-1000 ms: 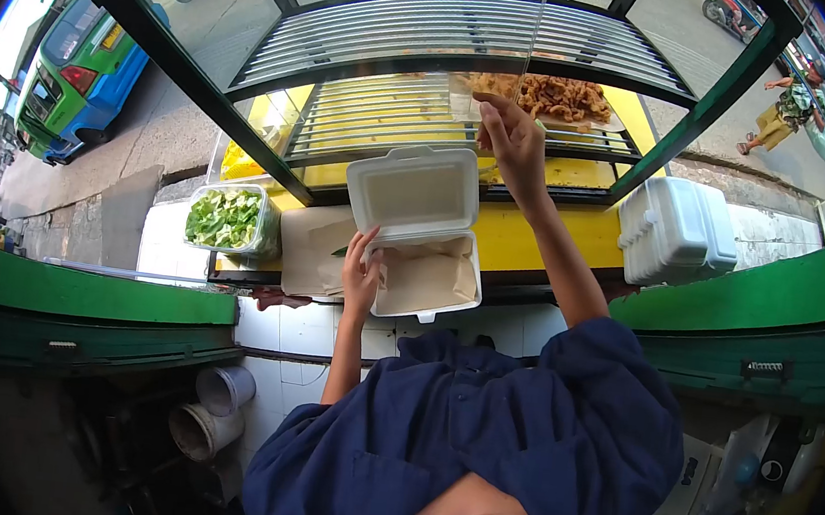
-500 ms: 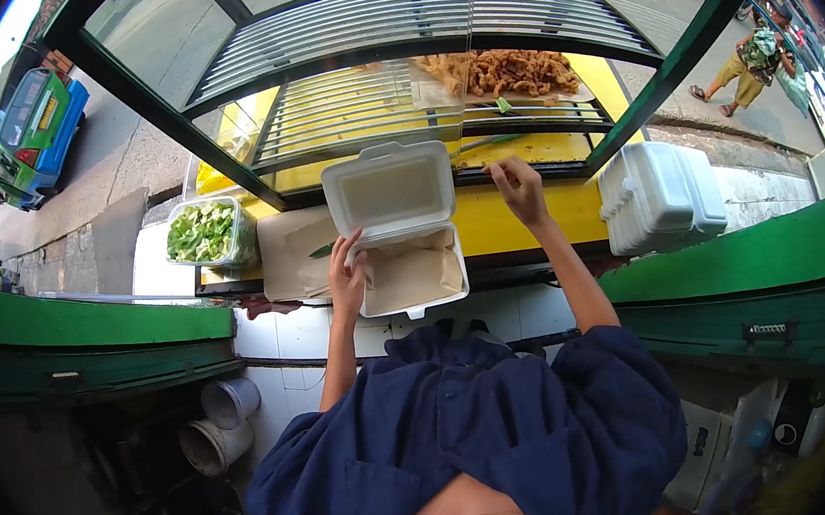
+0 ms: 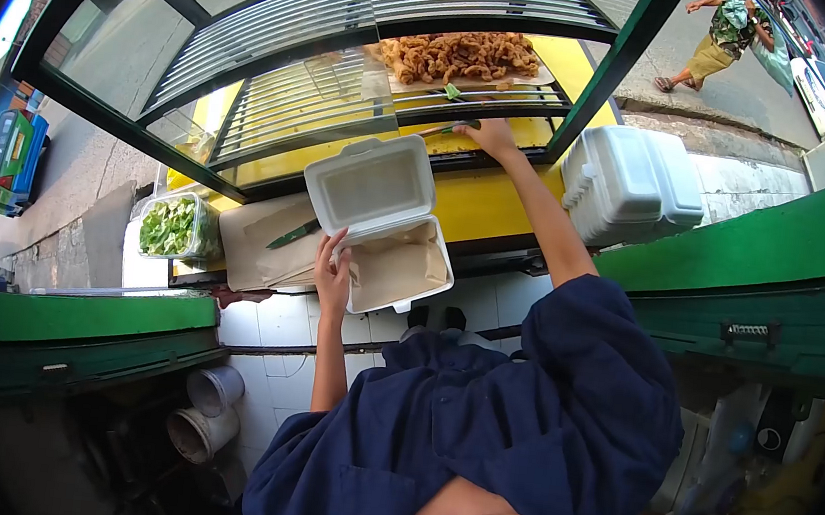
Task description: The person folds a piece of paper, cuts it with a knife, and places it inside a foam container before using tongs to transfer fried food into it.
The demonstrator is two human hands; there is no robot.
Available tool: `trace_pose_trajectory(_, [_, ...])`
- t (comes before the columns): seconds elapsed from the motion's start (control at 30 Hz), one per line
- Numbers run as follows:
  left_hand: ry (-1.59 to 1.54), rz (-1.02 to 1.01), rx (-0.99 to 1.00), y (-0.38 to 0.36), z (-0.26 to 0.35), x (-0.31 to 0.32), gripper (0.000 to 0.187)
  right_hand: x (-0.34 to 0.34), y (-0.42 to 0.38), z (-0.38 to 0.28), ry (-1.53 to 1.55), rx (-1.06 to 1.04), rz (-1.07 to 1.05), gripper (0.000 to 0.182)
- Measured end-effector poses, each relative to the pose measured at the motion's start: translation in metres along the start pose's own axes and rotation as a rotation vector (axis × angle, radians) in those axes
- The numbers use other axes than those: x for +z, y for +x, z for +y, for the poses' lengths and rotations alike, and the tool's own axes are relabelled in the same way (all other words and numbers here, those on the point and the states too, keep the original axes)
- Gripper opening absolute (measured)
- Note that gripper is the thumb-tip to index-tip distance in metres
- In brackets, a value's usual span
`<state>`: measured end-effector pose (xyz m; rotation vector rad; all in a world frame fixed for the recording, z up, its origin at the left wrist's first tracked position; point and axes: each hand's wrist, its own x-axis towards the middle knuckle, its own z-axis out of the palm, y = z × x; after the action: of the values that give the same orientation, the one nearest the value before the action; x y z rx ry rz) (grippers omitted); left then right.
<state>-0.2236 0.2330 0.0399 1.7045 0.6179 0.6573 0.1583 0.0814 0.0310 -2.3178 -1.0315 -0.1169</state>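
Note:
An open white foam box (image 3: pixel 370 188), its base lined with brown paper, sits at the counter's front edge with its lid raised. My left hand (image 3: pixel 332 274) grips the left side of this box near the hinge. Farther back, my right hand (image 3: pixel 491 138) is closed on the green handle of a utensil (image 3: pixel 446 128) by the cabinet's lower opening; the utensil's far end is hard to make out. Fried pieces (image 3: pixel 459 56) are piled on paper inside the glass cabinet. Left of the box, a green-handled knife (image 3: pixel 292 235) lies on brown paper sheets (image 3: pixel 258 241).
A clear tub of chopped greens (image 3: pixel 174 226) stands at the left. Stacked foam boxes (image 3: pixel 621 184) are right of my right arm. The cabinet's dark green frame (image 3: pixel 608 67) rises beside that arm. A person (image 3: pixel 722 39) is on the street beyond.
My right hand has reached to the utensil by the cabinet opening and closed on it. My left hand stays at the box. The view has shifted, and the person on the street has moved.

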Motion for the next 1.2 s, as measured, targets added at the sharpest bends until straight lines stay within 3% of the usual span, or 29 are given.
trace_pose_trajectory(0.03, [0.0,0.003,0.002,-0.003,0.001,0.004,0.031,-0.008,-0.004,-0.006,0.096,-0.001,-0.008,0.046])
trace_pose_trajectory(0.1, [-0.036,0.014,-0.02,-0.008,-0.002,0.012,0.03,-0.035,-0.019,-0.038,-0.031,0.153,-0.129,0.046])
trace_pose_trajectory(0.2, [-0.04,0.025,-0.001,-0.013,-0.003,0.021,0.029,-0.021,-0.058,-0.03,-0.103,0.017,0.21,0.045])
trace_pose_trajectory(0.4, [-0.019,0.035,-0.024,-0.012,0.006,0.023,0.029,-0.05,-0.15,-0.048,0.137,0.377,0.208,0.039])
trace_pose_trajectory(0.63, [-0.008,0.014,-0.058,-0.008,0.005,0.016,0.029,-0.049,-0.211,-0.039,0.183,0.349,0.33,0.027])
trace_pose_trajectory(0.73, [0.004,0.001,0.0,-0.007,0.005,0.015,0.029,-0.04,-0.218,-0.029,0.113,0.28,0.321,0.033])
trace_pose_trajectory(0.93, [-0.012,-0.011,0.022,-0.003,0.001,0.013,0.029,-0.04,-0.196,-0.031,-0.01,0.267,0.306,0.087])
trace_pose_trajectory(1.13, [0.013,0.002,0.007,-0.004,-0.001,0.014,0.03,-0.035,-0.162,-0.03,-0.224,0.352,0.167,0.103])
trace_pose_trajectory(1.2, [0.02,0.005,0.013,-0.004,-0.001,0.012,0.03,-0.042,-0.158,-0.025,-0.164,0.288,0.151,0.095])
